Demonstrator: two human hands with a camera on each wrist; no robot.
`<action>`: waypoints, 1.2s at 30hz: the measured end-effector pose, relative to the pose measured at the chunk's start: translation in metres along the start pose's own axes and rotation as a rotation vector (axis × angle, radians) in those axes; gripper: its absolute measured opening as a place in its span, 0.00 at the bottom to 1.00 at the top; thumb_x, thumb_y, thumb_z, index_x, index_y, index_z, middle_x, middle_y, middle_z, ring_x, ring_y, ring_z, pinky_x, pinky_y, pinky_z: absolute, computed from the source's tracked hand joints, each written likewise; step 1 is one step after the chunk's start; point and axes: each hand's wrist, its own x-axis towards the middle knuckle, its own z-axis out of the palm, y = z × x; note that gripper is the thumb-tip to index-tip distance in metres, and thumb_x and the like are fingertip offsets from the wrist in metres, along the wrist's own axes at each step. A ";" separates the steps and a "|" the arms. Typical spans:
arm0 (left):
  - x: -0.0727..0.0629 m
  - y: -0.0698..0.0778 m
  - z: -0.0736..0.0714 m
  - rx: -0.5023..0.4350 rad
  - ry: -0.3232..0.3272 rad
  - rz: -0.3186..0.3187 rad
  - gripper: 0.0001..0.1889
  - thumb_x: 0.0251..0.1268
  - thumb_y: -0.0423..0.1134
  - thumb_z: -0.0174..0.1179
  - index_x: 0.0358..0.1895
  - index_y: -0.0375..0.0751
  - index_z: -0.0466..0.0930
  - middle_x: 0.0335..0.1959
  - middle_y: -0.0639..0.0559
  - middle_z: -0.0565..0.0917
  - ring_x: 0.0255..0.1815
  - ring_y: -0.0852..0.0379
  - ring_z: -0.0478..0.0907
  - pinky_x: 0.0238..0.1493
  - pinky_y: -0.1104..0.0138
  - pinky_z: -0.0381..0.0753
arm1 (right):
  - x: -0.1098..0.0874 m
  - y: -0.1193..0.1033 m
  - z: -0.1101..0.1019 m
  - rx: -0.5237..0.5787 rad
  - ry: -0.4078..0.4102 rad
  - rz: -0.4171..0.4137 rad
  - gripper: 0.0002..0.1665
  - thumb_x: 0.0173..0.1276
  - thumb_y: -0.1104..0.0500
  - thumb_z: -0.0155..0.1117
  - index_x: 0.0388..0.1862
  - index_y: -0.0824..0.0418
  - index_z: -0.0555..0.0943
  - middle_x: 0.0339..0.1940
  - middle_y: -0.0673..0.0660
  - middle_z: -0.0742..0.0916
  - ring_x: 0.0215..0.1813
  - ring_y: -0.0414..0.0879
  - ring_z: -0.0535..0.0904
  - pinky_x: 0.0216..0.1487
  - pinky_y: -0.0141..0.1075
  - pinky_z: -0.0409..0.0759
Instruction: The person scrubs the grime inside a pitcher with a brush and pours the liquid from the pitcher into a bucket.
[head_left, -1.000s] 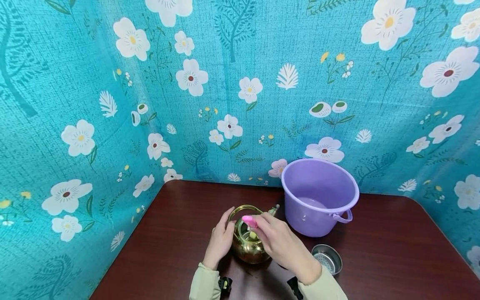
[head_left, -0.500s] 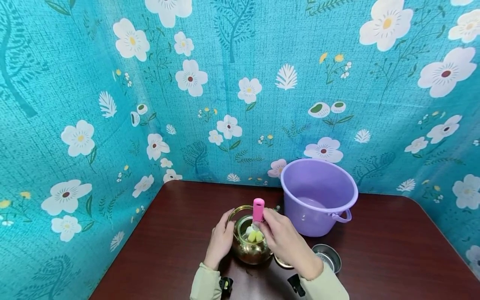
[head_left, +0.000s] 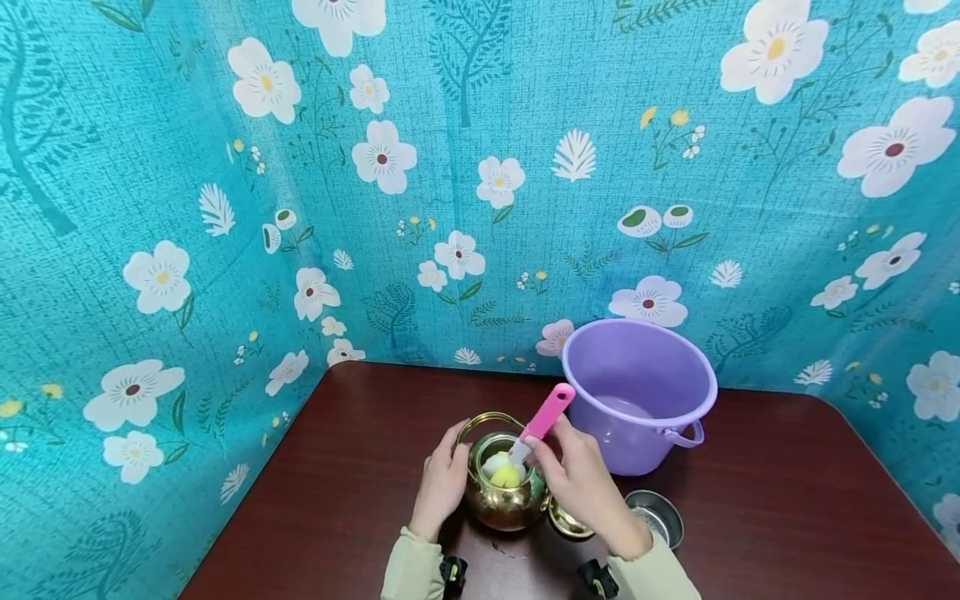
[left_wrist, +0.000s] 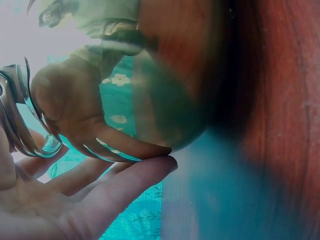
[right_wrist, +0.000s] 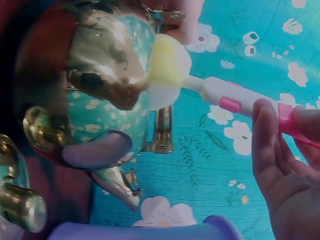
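A shiny brass-coloured teapot (head_left: 504, 512) stands upright on the table with its lid off and its hoop handle raised. My left hand (head_left: 438, 485) holds it at the left side. In the left wrist view, fingers (left_wrist: 125, 182) lie along the curved wall near the handle's base. My right hand (head_left: 583, 477) pinches the pink and white handle of a sponge brush (head_left: 550, 410), which leans to the right. The brush's yellow and white sponge head (right_wrist: 170, 62) sits in the teapot's mouth, bulging above the rim; its lower part is hidden.
The teapot's gold lid (head_left: 567, 525) lies right of the teapot, partly under my right hand. Farther right is a round steel strainer (head_left: 670, 510), partly behind my forearm. A purple bucket (head_left: 611, 446) stands behind, before a flowered teal cloth (head_left: 465, 200). The dark red table (head_left: 315, 492) extends around.
The brush's handle has swung from pointing toward the camera to upright, then to leaning right. Its sponge head shows more in the mouth. My right hand has shifted right; my left stays put.
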 end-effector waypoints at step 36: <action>0.001 -0.003 0.001 0.001 0.000 -0.001 0.21 0.71 0.37 0.45 0.64 0.52 0.74 0.49 0.50 0.86 0.56 0.48 0.80 0.53 0.48 0.76 | -0.027 0.010 0.020 0.055 0.188 -0.193 0.20 0.52 0.77 0.69 0.43 0.60 0.83 0.37 0.56 0.88 0.31 0.42 0.85 0.34 0.23 0.79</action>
